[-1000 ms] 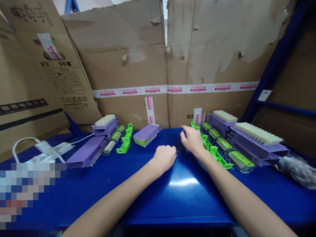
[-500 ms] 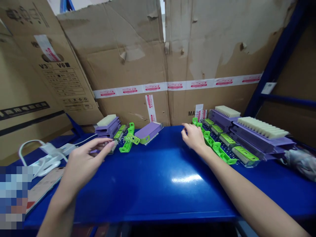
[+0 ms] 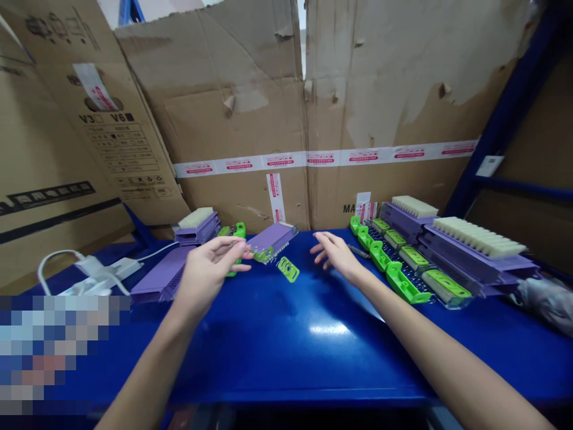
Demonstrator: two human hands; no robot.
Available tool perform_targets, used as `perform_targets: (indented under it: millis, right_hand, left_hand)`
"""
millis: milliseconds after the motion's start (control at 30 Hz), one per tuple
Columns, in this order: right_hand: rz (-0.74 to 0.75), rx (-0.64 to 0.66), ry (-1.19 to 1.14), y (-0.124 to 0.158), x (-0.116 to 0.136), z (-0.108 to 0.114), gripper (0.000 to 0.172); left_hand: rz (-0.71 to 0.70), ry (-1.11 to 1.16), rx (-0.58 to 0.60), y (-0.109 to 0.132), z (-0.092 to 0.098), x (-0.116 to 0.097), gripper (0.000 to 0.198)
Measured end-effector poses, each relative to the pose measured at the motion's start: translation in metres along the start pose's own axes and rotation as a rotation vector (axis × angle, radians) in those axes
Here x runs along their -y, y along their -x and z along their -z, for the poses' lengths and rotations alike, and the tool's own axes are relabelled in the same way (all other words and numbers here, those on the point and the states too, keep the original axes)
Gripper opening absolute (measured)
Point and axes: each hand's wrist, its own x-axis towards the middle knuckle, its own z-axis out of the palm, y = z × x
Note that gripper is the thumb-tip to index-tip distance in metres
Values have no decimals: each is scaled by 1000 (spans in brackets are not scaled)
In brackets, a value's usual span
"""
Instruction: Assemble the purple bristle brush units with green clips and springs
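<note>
My left hand [image 3: 213, 263] is closed in a pinch in front of the purple brush block [image 3: 272, 236]. Something faint and see-through shows at its fingertips, too small to name. My right hand [image 3: 336, 258] is open, palm down over the blue table, fingers slightly spread and holding nothing. Between my hands is a small green slotted plate [image 3: 288, 270], tilted, just in front of the brush block. A green bracket [image 3: 240, 232] is partly hidden behind my left hand. Right of my right hand runs a row of green clip brackets [image 3: 380, 255].
On the right stand purple blocks with cream bristles [image 3: 481, 234] and clear cases with green tops [image 3: 447, 283]. Another bristled block [image 3: 196, 218] and a purple block [image 3: 159, 275] are at left, near a white power strip [image 3: 96, 275]. Cardboard [image 3: 242, 119] walls the back.
My left hand has moved right, away from the left-hand parts. My right hand has drawn left from the green brackets. The green plate now appears farther right, turned, in front of the brush block.
</note>
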Motion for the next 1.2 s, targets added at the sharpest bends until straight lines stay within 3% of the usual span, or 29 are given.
perform_targets:
  millis: [67,167,333,467,533,600,767,867,967,1067,1200]
  right_hand:
    - [-165,168,-257,5,6,-5,41]
    - [-246,279,-446,9,9,-4,33]
    - [-255,192,-468,4,5,5,24]
    - [-277,129,-330,-2,-2,7,27]
    - [-221,53,-214,-5,-6,8,26]
    - [-90,-72,-133,-8,-10,8,26]
    - [324,-397,-174,-5,-7,8,31]
    - [500,-423,-117,5,-3,5,30]
    - [594,-384,5,13,-1,3,32]
    - [625,-388,104,15,0,5,35]
    - [570,-438,212,9,0,10,32]
  left_hand:
    - [21,80,98,-8,-19,1,43]
    - [47,150,187,-20,-40,6,44]
    - [-2,66,299,-28,-53,18,42]
    - [-161,-248,346,-26,-53,30,32]
    - [-220,-373,330,-25,-54,35,28]
    - [-154,-372,340,-24,-56,37,26]
    - [378,58,465,-22,-57,29,29]
    - [558,204,532,-18,-51,22,29]
    - [667,199,593,-13,-41,22,29]
    - [679,181,584,-12,-33,29,29]
    - [463,64,502,-14,-34,39,30]
